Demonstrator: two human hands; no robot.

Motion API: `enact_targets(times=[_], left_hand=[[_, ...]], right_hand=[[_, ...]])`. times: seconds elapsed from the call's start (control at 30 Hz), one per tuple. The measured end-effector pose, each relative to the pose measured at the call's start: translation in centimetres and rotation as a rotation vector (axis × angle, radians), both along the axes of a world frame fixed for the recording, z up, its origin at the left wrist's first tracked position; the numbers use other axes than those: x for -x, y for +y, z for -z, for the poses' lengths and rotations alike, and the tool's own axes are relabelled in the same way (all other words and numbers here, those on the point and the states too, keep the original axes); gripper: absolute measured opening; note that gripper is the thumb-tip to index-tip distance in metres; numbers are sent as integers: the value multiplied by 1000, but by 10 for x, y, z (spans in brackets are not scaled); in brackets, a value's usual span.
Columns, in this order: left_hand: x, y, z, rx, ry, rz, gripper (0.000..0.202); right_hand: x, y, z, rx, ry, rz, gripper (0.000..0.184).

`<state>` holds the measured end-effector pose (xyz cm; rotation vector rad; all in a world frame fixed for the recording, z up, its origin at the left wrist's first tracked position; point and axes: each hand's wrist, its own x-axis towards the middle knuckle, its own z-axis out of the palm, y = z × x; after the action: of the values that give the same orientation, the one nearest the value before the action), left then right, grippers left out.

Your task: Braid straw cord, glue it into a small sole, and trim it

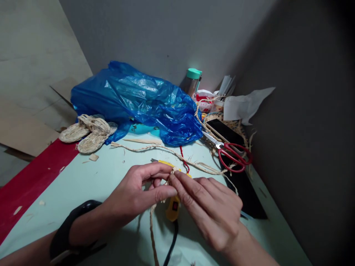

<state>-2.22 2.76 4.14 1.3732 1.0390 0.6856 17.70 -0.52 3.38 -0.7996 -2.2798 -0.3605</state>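
Observation:
My left hand (138, 194) and my right hand (210, 210) meet over the pale green table (91, 184), fingertips pinched together on a braided straw cord (152, 229) that hangs down toward me. Under my hands lies a yellow glue gun (172, 208) with a black cable (170, 247). A longer braided straw cord (155, 147) with a red thread (183, 159) runs across the table just beyond my fingers. A black band sits on my left wrist.
A blue plastic bag (138, 99) fills the back. Small woven straw sandals (88, 133) lie at left by a red strip (33, 177). Red-handled scissors (231, 153) rest on a black phone (224, 131) at right; a teal-capped bottle (192, 81) and crumpled paper (244, 105) stand by the wall.

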Motion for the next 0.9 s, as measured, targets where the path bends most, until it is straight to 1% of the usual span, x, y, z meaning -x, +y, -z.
enact_targets(times=[0.1,0.2,0.27,0.37,0.47,0.53,0.6,0.67,0.77,0.9], left_hand=[[-2,1,0,-11,-7,-1,27],[-5,2,1,-39,37,-27,24],[-7,2,2,-93,94,-58,23],[-6,-1,4,-282,162,-77,19],[-5,-6,7,-546,188,-107,17],[-5,-10,9,-696,220,-128,20],[-5,-14,10,-781,273,-136,27],[-6,-18,12,-806,330,-152,32],[-8,-20,13,-817,388,-191,37],[-10,-20,14,-854,406,-182,41]], right_hand=[[0,2,1,-12,21,13,32],[2,3,4,18,62,-1,29],[4,3,6,67,169,-31,28],[7,3,6,205,428,-31,32],[7,4,2,335,594,60,33],[7,7,-1,410,617,102,25],[8,9,-3,480,593,95,19],[9,10,-3,520,579,68,18],[10,9,-2,540,583,31,14],[11,6,0,576,585,-14,10]])
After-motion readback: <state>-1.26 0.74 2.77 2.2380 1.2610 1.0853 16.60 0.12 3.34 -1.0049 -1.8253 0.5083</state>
